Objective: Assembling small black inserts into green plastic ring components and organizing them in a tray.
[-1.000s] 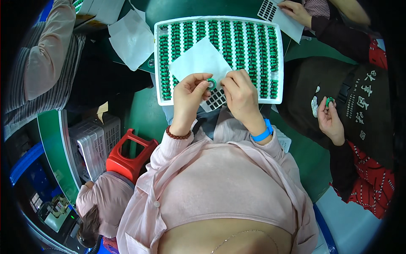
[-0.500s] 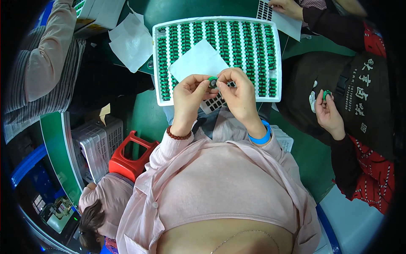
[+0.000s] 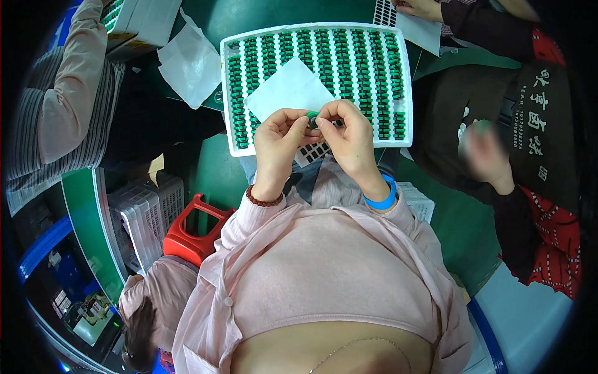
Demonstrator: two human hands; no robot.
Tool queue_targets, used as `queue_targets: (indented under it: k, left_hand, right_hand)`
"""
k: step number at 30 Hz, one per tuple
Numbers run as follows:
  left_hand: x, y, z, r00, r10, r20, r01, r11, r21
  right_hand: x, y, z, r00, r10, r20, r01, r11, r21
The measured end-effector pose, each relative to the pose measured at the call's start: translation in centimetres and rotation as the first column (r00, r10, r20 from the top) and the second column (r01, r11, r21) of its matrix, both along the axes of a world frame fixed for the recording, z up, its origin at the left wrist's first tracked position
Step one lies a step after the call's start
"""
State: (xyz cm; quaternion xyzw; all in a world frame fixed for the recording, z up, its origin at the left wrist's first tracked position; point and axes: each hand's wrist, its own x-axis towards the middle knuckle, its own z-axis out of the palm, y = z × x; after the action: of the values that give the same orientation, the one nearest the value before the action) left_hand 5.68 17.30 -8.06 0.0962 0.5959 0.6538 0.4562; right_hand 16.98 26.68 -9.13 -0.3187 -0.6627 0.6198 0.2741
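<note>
A small round green part with a dark face is pinched between my two hands, over the near edge of a white tray. My left hand grips its left side with thumb and forefinger. My right hand closes on its right side, and the fingertips cover much of it. Below my hands lies a sheet of dark rectangular stickers, partly hidden by them. The tray holds rows of similar green parts, standing on edge. A blank white paper lies across the rows.
A crumpled white sheet lies left of the tray. At the right, a co-worker's hand is blurred by motion; another hand rests by a sticker sheet at the far right. A red stool and plastic crates stand at my left.
My right fingertips now cover more of the green part's dark face. The view has shifted slightly, and the co-worker's hand at the right has gone from sharp to blurred.
</note>
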Motion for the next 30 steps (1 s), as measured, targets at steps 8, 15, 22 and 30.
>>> queue_targets:
  k: [8,15,22,30]
  left_hand:
    - [0.2,-0.1,-0.2,1.0,0.016,-0.02,-0.016,1.0,0.009]
    - [-1.5,-0.4,-0.1,0.967,-0.169,-0.189,0.166,0.986,-0.032]
    - [-13.9,3.1,-0.2,-0.01,-0.091,-0.996,-0.11,0.99,-0.089]
    - [-18.5,4.9,-2.7,-0.222,-0.202,-0.954,-0.107,0.978,-0.182]
  right_hand:
    - [-0.3,-0.1,0.0,1.0,-0.014,0.021,0.014,1.0,-0.001]
    - [0.1,0.5,0.7,0.998,0.059,-0.032,-0.064,0.985,-0.16]
    - [1.1,1.2,-0.5,0.998,-0.002,-0.056,0.005,0.999,0.048]
    - [1.8,1.4,-0.8,0.999,-0.015,-0.028,0.017,0.998,0.065]
